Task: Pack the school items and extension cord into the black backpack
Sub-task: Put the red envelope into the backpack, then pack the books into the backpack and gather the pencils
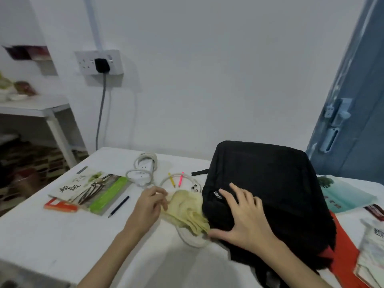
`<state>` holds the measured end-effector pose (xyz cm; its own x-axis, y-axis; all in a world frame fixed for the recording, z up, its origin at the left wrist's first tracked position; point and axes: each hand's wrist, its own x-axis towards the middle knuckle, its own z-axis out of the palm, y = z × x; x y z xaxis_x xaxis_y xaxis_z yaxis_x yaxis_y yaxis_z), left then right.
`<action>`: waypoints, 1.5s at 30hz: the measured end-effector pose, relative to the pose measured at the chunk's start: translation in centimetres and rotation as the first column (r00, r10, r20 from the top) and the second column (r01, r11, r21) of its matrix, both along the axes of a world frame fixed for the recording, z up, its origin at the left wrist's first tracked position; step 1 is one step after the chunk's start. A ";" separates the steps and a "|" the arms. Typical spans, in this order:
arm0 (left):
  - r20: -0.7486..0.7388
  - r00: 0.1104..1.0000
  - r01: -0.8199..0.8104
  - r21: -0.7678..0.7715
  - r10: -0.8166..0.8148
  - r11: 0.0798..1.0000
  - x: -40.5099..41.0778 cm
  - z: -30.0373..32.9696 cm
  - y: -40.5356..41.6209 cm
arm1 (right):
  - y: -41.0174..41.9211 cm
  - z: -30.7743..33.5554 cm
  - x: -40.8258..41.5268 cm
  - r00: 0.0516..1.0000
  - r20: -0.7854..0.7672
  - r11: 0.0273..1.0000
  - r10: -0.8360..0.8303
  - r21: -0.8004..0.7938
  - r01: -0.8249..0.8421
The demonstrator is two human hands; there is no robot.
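The black backpack (268, 196) hides part of the orange folder (345, 246) and the teal book (342, 194) beneath it — at the right edge the papers (372, 254) are cut off, their print too blurred to read.

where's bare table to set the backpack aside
Bare white table lies near-left, bordered by the dark pencil, the book stack and the left hand. Crowded: the middle with extension cord, pencils and yellow cloth; right of the backpack, books and papers.
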<state>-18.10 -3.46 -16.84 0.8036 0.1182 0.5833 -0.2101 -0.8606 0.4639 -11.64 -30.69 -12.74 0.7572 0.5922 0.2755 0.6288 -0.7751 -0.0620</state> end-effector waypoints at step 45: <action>-0.227 0.907 0.377 0.067 -0.354 0.924 5.4 -0.1 -9.9 | -4.9 11.4 5.3 0.944 0.005 0.818 -0.331 0.499 0.284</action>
